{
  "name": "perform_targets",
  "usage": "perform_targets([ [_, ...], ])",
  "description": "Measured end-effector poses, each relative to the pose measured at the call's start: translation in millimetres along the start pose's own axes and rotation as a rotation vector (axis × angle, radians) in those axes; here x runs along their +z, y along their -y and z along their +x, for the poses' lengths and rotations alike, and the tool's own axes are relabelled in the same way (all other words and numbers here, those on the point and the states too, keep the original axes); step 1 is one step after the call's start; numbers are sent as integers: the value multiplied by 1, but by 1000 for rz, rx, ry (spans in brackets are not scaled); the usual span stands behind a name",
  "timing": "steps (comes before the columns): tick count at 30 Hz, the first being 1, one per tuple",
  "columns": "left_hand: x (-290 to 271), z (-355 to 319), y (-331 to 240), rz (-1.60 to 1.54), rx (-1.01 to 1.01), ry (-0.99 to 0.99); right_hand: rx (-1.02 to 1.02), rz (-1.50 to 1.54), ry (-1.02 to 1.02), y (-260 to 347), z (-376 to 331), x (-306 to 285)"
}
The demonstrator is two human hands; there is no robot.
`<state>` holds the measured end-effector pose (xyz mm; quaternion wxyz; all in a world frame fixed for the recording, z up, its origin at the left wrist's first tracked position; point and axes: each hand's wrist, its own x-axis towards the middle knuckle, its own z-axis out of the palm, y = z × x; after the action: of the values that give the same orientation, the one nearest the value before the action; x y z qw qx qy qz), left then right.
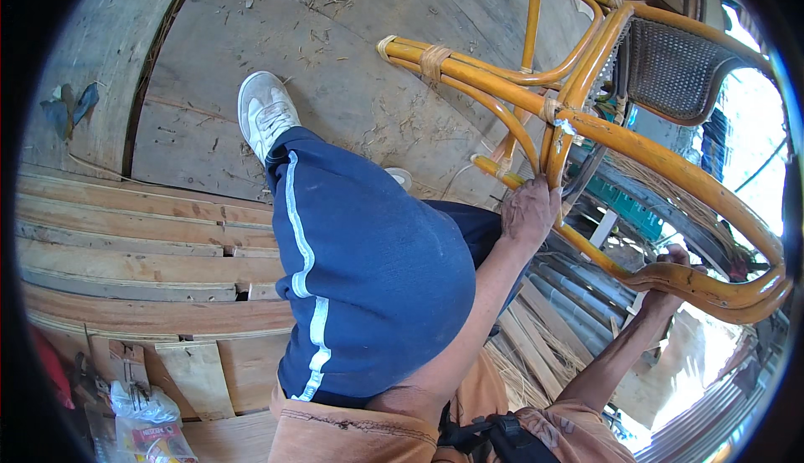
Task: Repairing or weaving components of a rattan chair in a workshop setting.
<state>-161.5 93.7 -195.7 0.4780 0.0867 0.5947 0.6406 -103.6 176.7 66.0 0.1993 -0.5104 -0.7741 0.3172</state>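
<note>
Rough plank floor w/ straw bits, stacked boards at left. Rattan chair lies tipped on its side at upper right, orange-yellow frame, woven seat facing rt. Left hand closed round a lower frame rod; right hand grips the thick curved rail. Blue trouser leg & white sneaker stretch twd centre. Plastic bag bottom left.

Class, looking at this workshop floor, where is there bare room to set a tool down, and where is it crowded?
Free: the grey plank floor between the white shoe and the orange rattan chair frame, apart from scattered shavings. Crowded: under the chair, where the left hand and right hand grip it above stacked wooden slats.
</note>
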Motion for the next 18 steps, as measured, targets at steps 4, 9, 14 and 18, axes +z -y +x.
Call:
perform_targets([
  [4,-3,-1,-1,-5,-4,8,-23,-23,-2,-1,1,0],
  [9,-4,0,-1,-4,2,12,-44,-69,7,0,1,1],
  [14,0,-2,1,-12,17,-20,-40,-51,4,-1,2,-2],
  [18,2,-2,5,1,36,-54,-38,-45,32,-6,3,-2],
])
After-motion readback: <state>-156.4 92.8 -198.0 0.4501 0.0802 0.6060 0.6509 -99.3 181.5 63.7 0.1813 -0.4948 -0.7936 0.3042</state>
